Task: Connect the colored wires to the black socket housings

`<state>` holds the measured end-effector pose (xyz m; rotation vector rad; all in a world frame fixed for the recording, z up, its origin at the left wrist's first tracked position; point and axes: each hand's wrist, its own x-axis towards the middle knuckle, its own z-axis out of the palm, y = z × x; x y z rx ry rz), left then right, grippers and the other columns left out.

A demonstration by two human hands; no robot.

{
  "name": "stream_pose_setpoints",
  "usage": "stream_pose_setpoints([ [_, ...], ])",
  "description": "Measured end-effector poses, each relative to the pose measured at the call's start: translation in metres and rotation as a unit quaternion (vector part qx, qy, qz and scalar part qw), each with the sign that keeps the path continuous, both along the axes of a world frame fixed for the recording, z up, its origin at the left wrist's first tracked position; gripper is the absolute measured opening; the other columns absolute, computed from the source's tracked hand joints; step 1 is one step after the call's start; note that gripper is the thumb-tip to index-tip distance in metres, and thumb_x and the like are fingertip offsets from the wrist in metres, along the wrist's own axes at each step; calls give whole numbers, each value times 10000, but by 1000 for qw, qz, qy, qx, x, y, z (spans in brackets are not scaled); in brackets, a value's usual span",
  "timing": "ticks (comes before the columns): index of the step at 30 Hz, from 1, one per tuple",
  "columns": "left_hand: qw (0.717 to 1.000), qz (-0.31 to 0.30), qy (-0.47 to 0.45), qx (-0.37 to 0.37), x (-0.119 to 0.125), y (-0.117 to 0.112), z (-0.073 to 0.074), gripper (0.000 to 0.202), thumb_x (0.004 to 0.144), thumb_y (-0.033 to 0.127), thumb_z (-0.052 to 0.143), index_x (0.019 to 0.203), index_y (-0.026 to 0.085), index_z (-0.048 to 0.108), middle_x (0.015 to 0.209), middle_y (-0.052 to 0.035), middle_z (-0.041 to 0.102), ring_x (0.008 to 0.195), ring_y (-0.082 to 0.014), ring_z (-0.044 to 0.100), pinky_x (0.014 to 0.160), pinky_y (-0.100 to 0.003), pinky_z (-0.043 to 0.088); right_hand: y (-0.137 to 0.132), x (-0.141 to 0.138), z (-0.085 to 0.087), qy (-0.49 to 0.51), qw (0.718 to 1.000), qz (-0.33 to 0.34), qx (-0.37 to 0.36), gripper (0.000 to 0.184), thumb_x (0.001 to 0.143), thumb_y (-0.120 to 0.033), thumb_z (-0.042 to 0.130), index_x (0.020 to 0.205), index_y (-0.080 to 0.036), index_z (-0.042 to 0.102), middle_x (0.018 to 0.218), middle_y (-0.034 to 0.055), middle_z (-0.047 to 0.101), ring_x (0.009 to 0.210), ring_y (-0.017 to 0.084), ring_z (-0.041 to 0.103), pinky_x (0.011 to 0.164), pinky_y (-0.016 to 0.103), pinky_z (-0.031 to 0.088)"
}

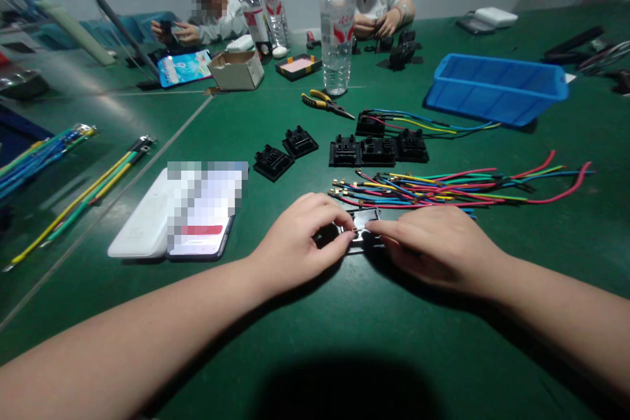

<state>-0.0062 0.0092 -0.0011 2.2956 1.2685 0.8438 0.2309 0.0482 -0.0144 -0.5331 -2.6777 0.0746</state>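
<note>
Now, in the head view, the left hand point(300, 236) and the right hand point(433, 246) are pinching, fingers closed, a small black plastic connector housing point(363, 218) that is lying on the green bench point(374, 321), just beside the bundle of loose coloured wires point(443, 187). Behind it, one black wired housing point(371, 123) is looking finished, I judge. Several empty black housings point(344, 151) are waiting. The clear water bottle point(337, 26) is showing a red label, with no writing I can read.

on the table point(344, 328), a connector point(361, 222) sits between the left hand point(300, 239) and right hand point(438, 246). wires point(443, 187) lie just behind it, housings point(377, 149) behind those, pliers point(325, 104) farther back. phone point(204, 223) left, bin point(492, 105) far right.
</note>
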Motion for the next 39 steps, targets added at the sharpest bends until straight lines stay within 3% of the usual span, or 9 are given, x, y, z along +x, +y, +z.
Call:
stream_pose_setpoints([
  [12, 1000, -16, -10, -15, -1, 0, 0, 85, 839, 155, 606, 892, 166, 673, 901, -43, 680, 890, -177, 610, 834, -327, 476, -1, -1, 1, -8, 1000, -1, 11, 195, 893, -141, 495, 1049, -183, 605, 713, -13, 684, 598, 145, 599, 554, 280, 345],
  [27, 999, -38, -13, -3, -3, 0, -3, 106, 848, 136, 598, 925, 146, 670, 922, -36, 668, 921, -163, 590, 862, -302, 456, 1, 0, -2, -11, 1000, 4, 16, 273, 902, -147, 511, 1168, -191, 552, 701, -29, 647, 583, 147, 559, 562, 293, 314],
  [39, 998, -44, -14, 49, -6, 0, -2, 180, 802, 59, 536, 866, 117, 694, 887, -58, 647, 845, -177, 581, 790, -313, 471, 1, 4, -7, -16, 1000, 7, 16, 300, 891, -145, 541, 1183, -209, 530, 744, -38, 662, 602, 142, 567, 569, 288, 320],
])
